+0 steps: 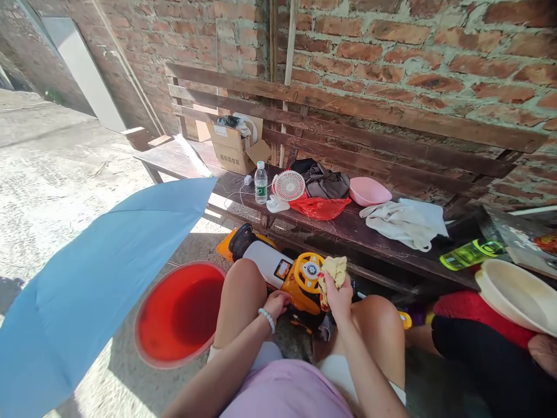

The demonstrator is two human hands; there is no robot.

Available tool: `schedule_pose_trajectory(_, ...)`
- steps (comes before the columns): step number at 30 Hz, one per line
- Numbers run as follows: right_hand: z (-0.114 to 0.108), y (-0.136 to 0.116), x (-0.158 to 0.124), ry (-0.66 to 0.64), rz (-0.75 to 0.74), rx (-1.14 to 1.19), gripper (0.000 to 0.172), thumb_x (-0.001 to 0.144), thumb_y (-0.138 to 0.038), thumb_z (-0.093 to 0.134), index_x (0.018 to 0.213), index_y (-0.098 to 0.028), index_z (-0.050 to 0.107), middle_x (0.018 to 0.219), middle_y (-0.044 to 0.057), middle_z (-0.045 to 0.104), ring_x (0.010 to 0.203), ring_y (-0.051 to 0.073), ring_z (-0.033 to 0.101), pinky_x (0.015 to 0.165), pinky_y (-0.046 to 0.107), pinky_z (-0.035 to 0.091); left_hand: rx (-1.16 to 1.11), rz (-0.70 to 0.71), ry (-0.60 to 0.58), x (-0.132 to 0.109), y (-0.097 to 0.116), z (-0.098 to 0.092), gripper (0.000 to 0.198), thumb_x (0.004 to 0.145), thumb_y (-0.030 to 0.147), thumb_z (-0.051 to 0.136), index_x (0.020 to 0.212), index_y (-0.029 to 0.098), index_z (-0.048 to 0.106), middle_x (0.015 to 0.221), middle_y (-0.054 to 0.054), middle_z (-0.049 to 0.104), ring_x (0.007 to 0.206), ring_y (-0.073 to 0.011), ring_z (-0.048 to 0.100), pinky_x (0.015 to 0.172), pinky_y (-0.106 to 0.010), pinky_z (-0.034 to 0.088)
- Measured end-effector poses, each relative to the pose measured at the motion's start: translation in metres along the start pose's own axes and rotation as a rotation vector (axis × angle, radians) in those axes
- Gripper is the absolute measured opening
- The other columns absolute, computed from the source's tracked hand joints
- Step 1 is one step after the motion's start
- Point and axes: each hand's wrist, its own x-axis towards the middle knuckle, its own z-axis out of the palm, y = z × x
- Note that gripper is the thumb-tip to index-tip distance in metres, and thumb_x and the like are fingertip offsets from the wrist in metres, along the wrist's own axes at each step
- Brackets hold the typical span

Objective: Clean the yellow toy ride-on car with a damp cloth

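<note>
My right fingers close narrowly on a crumpled yellow cloth, held just over a yellow-and-white toy ride-on car that stands between my knees. My left fingers touch the car's side (whether they grip it, I cannot tell), a white beaded bracelet on that wrist. Left of the car, a red plastic basin sits on the ground beside a blue umbrella. Beyond, the wooden worktop carries a water bottle, a small white fan and a cardboard box.
</note>
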Motion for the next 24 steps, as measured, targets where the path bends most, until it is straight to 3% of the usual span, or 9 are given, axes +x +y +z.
schedule_pose_trajectory(2, 0.005, 0.005, 0.008, -0.08, -0.176, -0.212, 0.063, 0.093, -0.066, 0.064, 0.129, -0.015, 0.074, 0.144, 0.023, 0.071, 0.137, 0.037, 0.064, 0.117, 0.056, 0.051, 0.017, -0.037, 0.004, 0.005, -0.006, 0.003, 0.013, 0.083, 0.032, 0.074, 0.086, 0.023, 0.064, 0.094, -0.005, 0.077, 0.098, -0.0234, 0.073, 0.086, -0.036, 0.056)
schedule_pose_trajectory(4, 0.015, 0.009, 0.006, -0.333, -0.305, -0.434, 0.056, 0.095, -0.05, 0.065, 0.139, -0.016, 0.072, 0.163, 0.022, 0.058, 0.154, 0.038, 0.049, 0.128, 0.057, 0.041, 0.056, -0.05, 0.006, 0.009, -0.009, 0.007, 0.015, 0.079, 0.029, 0.077, 0.089, 0.024, 0.066, 0.089, -0.002, 0.075, 0.093, -0.0228, 0.072, 0.084, -0.036, 0.056)
schedule_pose_trajectory(7, 0.04, 0.009, -0.005, -0.718, -0.378, -0.703, 0.063, 0.091, -0.026, 0.067, 0.153, -0.02, 0.065, 0.177, 0.016, 0.043, 0.167, 0.037, 0.031, 0.135, 0.055, 0.028, 0.132, -0.008, 0.01, 0.014, -0.013, 0.011, 0.018, 0.076, 0.026, 0.08, 0.088, 0.025, 0.066, 0.084, -0.001, 0.072, 0.097, -0.026, 0.071, 0.091, -0.041, 0.056)
schedule_pose_trajectory(9, 0.055, 0.005, -0.005, -0.814, -0.393, -0.795, 0.071, 0.089, -0.019, 0.066, 0.16, -0.02, 0.06, 0.181, 0.016, 0.036, 0.17, 0.037, 0.024, 0.136, 0.054, 0.024, 0.179, 0.042, 0.003, 0.016, -0.016, 0.013, 0.018, 0.075, 0.023, 0.08, 0.083, 0.025, 0.065, 0.086, -0.002, 0.071, 0.104, -0.0282, 0.07, 0.102, -0.045, 0.055)
schedule_pose_trajectory(11, 0.067, -0.001, 0.004, -0.853, -0.417, -0.828, 0.07, 0.089, -0.019, 0.068, 0.158, -0.02, 0.061, 0.18, 0.017, 0.038, 0.169, 0.037, 0.024, 0.135, 0.053, 0.024, 0.229, 0.08, -0.019, 0.015, -0.023, 0.015, 0.018, 0.073, 0.019, 0.08, 0.079, 0.026, 0.064, 0.085, -0.003, 0.07, 0.107, -0.0292, 0.069, 0.11, -0.047, 0.052)
schedule_pose_trajectory(15, 0.076, -0.012, 0.036, -0.867, -0.451, -0.829, 0.054, 0.092, -0.023, 0.069, 0.146, -0.023, 0.068, 0.164, 0.015, 0.055, 0.155, 0.033, 0.041, 0.128, 0.048, 0.033, 0.321, 0.083, -0.083, 0.009, -0.036, 0.018, 0.02, 0.069, 0.015, 0.078, 0.072, 0.028, 0.063, 0.07, 0.001, 0.061, 0.093, -0.0303, 0.07, 0.108, -0.052, 0.053)
schedule_pose_trajectory(20, 0.069, -0.012, 0.065, -0.695, -0.362, -0.936, 0.05, 0.095, -0.017, 0.061, 0.145, -0.023, 0.067, 0.149, 0.014, 0.062, 0.137, 0.031, 0.051, 0.115, 0.04, 0.042, 0.367, 0.136, -0.066, 0.01, -0.039, 0.014, 0.02, 0.068, 0.019, 0.078, 0.075, 0.03, 0.062, 0.074, 0.001, 0.059, 0.092, -0.03, 0.069, 0.104, -0.052, 0.054)
schedule_pose_trajectory(24, 0.05, -0.004, 0.065, -0.529, -0.245, -1.018, 0.056, 0.095, -0.016, 0.057, 0.151, -0.022, 0.064, 0.147, 0.017, 0.063, 0.132, 0.033, 0.054, 0.108, 0.041, 0.044, 0.36, 0.179, -0.028, 0.016, -0.034, 0.01, 0.021, 0.07, 0.02, 0.077, 0.079, 0.03, 0.061, 0.073, 0.001, 0.058, 0.092, -0.0281, 0.067, 0.104, -0.049, 0.054)
